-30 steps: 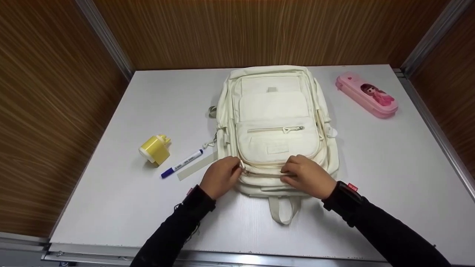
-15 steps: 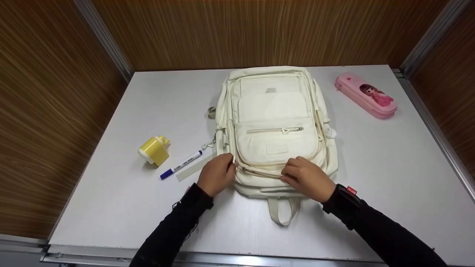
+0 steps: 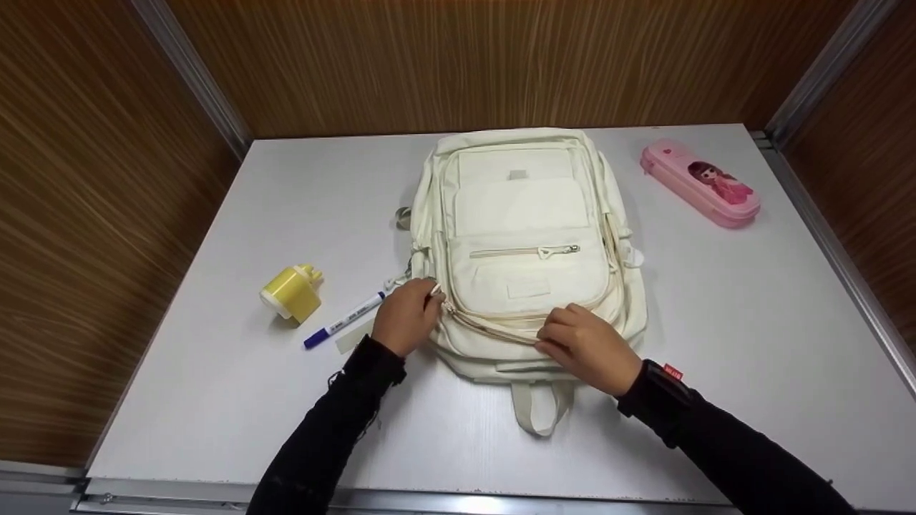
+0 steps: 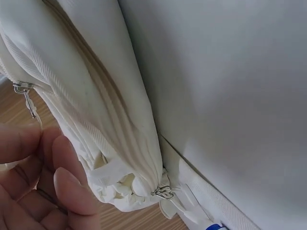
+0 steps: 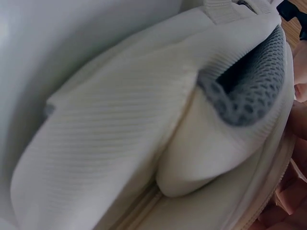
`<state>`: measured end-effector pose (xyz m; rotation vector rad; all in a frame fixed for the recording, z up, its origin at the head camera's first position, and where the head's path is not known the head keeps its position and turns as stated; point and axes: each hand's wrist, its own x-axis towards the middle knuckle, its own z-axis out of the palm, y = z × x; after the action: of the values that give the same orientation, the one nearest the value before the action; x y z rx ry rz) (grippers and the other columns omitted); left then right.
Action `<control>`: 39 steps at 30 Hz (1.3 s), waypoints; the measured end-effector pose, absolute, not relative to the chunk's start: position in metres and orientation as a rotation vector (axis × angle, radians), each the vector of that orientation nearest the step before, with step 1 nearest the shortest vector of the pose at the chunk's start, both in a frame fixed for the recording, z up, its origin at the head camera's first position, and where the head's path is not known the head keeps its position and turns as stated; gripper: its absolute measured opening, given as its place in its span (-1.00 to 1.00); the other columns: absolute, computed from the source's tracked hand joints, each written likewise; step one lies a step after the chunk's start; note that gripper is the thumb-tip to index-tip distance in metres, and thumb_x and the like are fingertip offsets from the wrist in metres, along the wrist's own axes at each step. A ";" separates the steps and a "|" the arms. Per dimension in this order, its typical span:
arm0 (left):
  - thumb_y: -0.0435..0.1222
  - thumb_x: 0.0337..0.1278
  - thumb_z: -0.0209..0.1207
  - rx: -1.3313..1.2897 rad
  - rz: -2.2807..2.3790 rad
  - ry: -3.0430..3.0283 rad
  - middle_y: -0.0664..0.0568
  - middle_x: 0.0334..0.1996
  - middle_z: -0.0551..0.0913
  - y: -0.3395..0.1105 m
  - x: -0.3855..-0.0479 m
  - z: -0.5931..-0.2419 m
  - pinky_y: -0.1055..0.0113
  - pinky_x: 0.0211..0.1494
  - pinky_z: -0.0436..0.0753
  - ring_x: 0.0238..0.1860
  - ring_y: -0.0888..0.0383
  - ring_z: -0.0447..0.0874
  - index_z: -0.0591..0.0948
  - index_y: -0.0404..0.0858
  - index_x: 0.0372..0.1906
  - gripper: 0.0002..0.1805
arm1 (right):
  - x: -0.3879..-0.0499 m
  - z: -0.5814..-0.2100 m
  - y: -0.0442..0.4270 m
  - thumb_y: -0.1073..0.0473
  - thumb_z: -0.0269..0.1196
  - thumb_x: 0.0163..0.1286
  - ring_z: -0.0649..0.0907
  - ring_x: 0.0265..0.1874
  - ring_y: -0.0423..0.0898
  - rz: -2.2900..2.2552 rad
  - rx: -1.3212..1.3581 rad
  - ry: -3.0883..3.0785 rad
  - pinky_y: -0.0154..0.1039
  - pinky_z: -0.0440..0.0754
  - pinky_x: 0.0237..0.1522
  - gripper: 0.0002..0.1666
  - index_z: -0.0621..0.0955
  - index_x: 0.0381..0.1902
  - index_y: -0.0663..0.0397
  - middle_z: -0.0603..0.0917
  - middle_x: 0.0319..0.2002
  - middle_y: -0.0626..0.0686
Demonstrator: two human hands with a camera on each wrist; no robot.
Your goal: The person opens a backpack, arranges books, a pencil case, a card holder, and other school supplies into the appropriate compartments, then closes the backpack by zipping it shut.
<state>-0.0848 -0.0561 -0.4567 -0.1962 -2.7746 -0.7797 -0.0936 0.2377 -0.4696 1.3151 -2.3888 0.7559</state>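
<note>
A cream backpack [image 3: 522, 207] lies front side up, its top loop [image 3: 535, 415] toward the near edge. My left hand [image 3: 406, 315] is at its lower left, thumb and finger pinching a zipper pull [image 4: 30, 106] that hangs from a metal slider [image 4: 22, 87]. Farther right, my right hand [image 3: 590, 347] pinches the fabric edge along the same curved zipper [image 3: 494, 332]. In the right wrist view, its fingers [image 5: 298, 148] show only at the border, beside a gap with grey mesh lining [image 5: 256, 91]. The right fingertips are partly hidden in the head view.
Left of the backpack lie a blue-capped marker [image 3: 343, 320], a pale flat strip [image 3: 354, 336] partly behind the left hand, and a yellow and white gadget [image 3: 292, 292]. A pink pencil case [image 3: 701, 184] sits at the back right. Wood-grain panels [image 3: 501, 64] surround the white table [image 3: 215, 400].
My left hand has moved left and slightly away from me with the zipper pull, along the backpack's lower left corner. The right hand holds nearly the same spot. The camera view has shifted slightly.
</note>
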 end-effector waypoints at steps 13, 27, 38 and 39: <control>-0.24 0.33 0.16 -0.035 -0.771 -2.692 -0.13 -0.42 0.64 -0.069 -0.124 -0.448 0.13 -0.30 0.55 -0.39 -0.04 0.62 0.68 -0.28 -0.25 -0.82 | -0.091 -0.472 0.236 0.25 0.41 0.17 0.48 -0.37 -0.15 0.751 1.356 -2.339 -0.27 0.46 -0.29 -0.91 0.67 -0.41 0.02 0.60 -0.41 -0.10; -0.27 0.36 0.13 0.014 -0.867 -2.721 -0.05 -0.60 0.51 -0.065 -0.159 -0.440 0.33 -0.42 0.33 -0.54 0.07 0.43 0.37 -0.17 -0.58 -0.65 | -0.091 -0.473 0.237 0.24 0.42 0.16 0.50 -0.36 -0.16 0.761 1.350 -2.352 -0.27 0.48 -0.28 -0.91 0.68 -0.40 0.01 0.62 -0.39 -0.10; -0.26 0.37 0.11 0.129 -0.853 -2.725 -0.18 -0.42 0.70 -0.065 -0.186 -0.429 0.13 -0.30 0.56 -0.38 -0.09 0.67 0.61 -0.32 -0.36 -0.77 | -0.091 -0.472 0.235 0.24 0.40 0.20 0.48 -0.37 -0.17 0.769 1.353 -2.358 -0.29 0.47 -0.31 -0.94 0.68 -0.40 0.01 0.61 -0.40 -0.11; -0.26 0.38 0.10 0.132 -0.850 -2.726 -0.19 -0.41 0.70 -0.066 -0.188 -0.429 0.11 -0.28 0.57 -0.37 -0.10 0.67 0.61 -0.33 -0.36 -0.76 | -0.090 -0.472 0.235 0.24 0.41 0.19 0.48 -0.36 -0.17 0.768 1.354 -2.357 -0.29 0.47 -0.30 -0.93 0.68 -0.41 0.01 0.61 -0.40 -0.11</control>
<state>-0.1878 -0.0657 -0.4285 0.1325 -2.7263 -0.8497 -0.0905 0.2348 -0.4719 1.3540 -2.3572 0.7678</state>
